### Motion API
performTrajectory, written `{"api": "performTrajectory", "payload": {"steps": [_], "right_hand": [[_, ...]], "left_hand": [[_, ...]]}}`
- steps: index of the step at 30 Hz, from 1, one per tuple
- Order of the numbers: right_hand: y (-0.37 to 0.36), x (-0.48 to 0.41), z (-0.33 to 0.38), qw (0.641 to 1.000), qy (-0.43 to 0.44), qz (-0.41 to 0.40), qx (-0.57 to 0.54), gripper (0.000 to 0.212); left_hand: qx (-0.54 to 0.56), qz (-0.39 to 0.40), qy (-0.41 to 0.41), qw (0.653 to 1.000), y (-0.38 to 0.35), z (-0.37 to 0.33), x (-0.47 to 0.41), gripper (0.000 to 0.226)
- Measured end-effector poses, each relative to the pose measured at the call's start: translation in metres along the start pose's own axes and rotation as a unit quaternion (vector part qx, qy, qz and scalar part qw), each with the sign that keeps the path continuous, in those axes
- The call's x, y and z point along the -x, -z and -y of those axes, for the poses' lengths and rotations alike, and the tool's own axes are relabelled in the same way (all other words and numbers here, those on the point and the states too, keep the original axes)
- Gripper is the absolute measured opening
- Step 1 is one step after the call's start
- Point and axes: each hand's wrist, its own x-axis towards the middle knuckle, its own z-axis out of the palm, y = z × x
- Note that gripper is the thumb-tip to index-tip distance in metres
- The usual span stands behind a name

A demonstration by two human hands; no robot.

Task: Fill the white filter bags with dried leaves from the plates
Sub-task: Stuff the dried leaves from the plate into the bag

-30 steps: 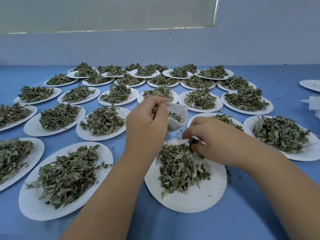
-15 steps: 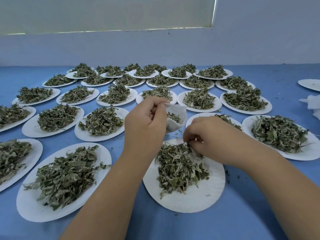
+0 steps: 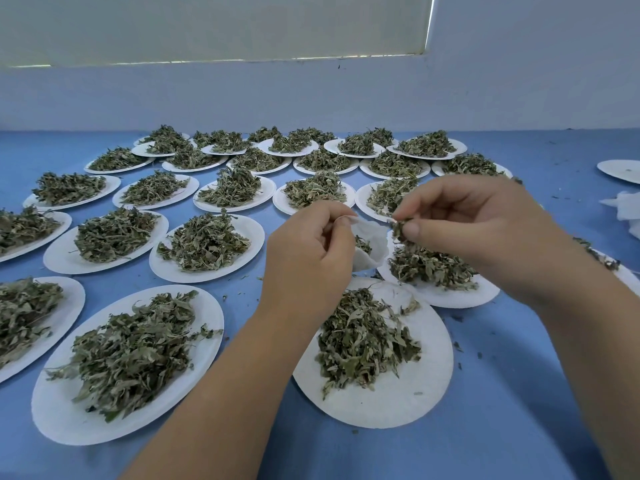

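We count two hands, one small white filter bag [image 3: 377, 252] in use, and about two dozen round white paper plates set in rows on the blue table [image 3: 519, 393]. The far rows overlap too much for an exact number. Each of these plates carries one loose heap of dried green leaves, as on the large near-left plate [image 3: 62, 410]. One more plate at the far right [image 3: 620, 171] carries only a few dark specks, and a crumpled white pile [image 3: 623, 209] lies near it at the frame edge; we cannot tell what it is made of. The left hand [image 3: 308, 258] is curled, with thumb and forefinger pinching the rim of the filter bag. The bag hangs in the air with its mouth turned to the right, above the gap between the nearest plate [image 3: 381, 407] and the plate behind it [image 3: 450, 296]. Inside the bag we see a small clump of leaves [image 3: 362, 243] lying low against its wall. The right hand [image 3: 478, 230] is also curled, its thumb and fingertips pinching a pinch of dried leaves [image 3: 401, 232] just beside the bag's mouth and above the rear plate's heap. Loose leaf crumbs are scattered on the table around the two near plates.
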Motion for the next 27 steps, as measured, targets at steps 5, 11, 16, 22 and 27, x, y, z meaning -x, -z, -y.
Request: {"api": "performTrajectory", "payload": {"steps": [5,11,16,22,27], "right_hand": [[-0.025,-0.003,-0.006,0.996,0.005,-0.006,0.09,0.018],[-0.043,-0.005,-0.018,0.959,0.028,-0.104,0.261,0.013],[-0.044,-0.004,-0.018,0.952,0.065,-0.098,0.282,0.007],[-0.048,0.0,-0.017,0.948,0.087,-0.008,0.307,0.021],[-0.039,0.003,-0.009,0.968,0.095,-0.07,0.221,0.007]], "left_hand": [[0.015,0.02,-0.001,1.0,-0.001,-0.001,0.001,0.018],[0.033,0.039,0.009,0.999,-0.001,-0.004,0.001,0.033],[0.054,0.036,0.023,0.998,0.001,-0.007,0.002,0.029],[0.076,0.024,0.061,0.995,0.006,-0.006,-0.001,0.025],[0.06,-0.01,0.056,0.997,0.011,-0.004,-0.004,0.023]]}}
